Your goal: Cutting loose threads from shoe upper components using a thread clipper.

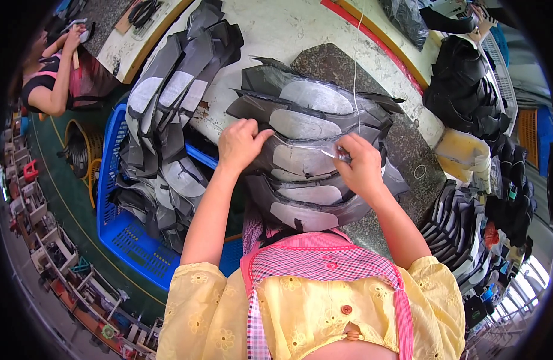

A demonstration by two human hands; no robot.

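In front of my body lies a bundle of dark, curved cut pieces with pale grey oval patches [306, 124], like shoe parts, overlapping in rows. A thin white string [300, 146] stretches across the bundle between my hands. My left hand [240, 144] is closed, pinching the string's end at the bundle's left side. On the right side my right hand [361, 165] is closed around a small shiny metal tool that looks like thread snips [338, 153]. Another length of white string [355, 72] comes down from above to this hand.
A blue plastic basket [111, 162] at left holds more dark pieces [162, 90], heaped up against the pale worktable [261, 36]. At right are a dark stone slab [423, 174], a yellowish foam block [459, 153] and stacked pieces [456, 222]. Another person [54, 78] sits at far left.
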